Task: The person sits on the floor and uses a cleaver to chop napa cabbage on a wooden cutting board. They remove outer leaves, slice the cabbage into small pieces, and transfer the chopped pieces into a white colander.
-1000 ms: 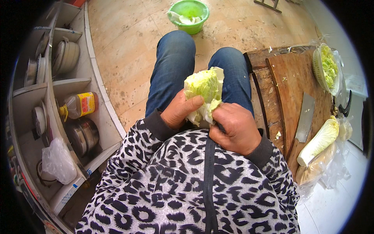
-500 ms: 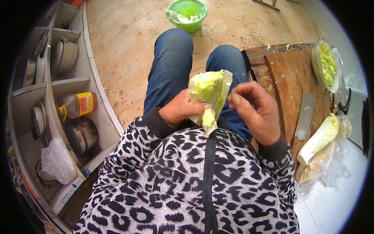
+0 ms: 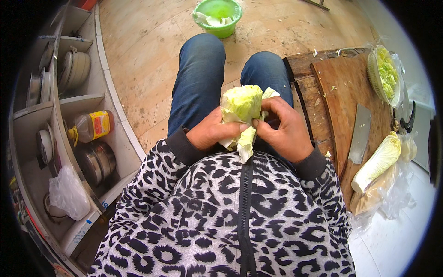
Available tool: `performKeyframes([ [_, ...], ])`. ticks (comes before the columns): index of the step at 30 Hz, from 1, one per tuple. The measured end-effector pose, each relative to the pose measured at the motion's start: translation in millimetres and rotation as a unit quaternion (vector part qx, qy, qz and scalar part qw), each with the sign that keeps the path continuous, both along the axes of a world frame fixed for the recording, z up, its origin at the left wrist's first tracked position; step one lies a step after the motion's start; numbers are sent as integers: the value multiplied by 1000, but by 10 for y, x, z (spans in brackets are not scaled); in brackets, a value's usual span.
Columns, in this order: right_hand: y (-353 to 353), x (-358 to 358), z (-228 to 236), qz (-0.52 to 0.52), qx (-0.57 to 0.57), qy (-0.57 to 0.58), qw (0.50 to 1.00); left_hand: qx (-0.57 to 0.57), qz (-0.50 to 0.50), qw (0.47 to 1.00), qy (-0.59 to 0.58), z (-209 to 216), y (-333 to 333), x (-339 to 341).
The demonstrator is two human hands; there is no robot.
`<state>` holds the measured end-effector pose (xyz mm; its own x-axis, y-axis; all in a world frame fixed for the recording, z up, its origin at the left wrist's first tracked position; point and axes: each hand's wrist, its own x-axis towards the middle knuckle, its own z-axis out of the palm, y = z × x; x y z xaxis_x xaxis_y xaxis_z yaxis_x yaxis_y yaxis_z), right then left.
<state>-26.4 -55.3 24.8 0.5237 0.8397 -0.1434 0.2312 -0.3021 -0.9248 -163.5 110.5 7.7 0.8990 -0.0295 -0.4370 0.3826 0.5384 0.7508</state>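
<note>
Cabbage (image 3: 242, 104) held over the lap, left hand (image 3: 210, 134) wrapped around its base, right hand (image 3: 284, 131) pinching an outer leaf at its near side. Best peeled by pulling the leaf down and away from the stalk while bracing the head firmly. Cleaver (image 3: 360, 134) and second cabbage (image 3: 378, 161) lying on chopping board (image 3: 341, 87) at right; green bowl (image 3: 218, 16) far ahead on floor.

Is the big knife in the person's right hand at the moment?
No. The cleaver lies flat on the wooden cutting board, while the right hand and left hand both grip the cabbage.
</note>
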Motion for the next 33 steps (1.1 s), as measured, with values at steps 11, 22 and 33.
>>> performKeyframes([
  [11,-316,22,-319,15,-103,107,989,-18,55,998,22,-11,-63,9],
  [22,-377,408,-85,104,-7,-227,968,79,-14,997,24,167,-159,274],
  [33,-351,183,-238,-58,111,397,909,415,51,905,-85,134,-306,261],
])
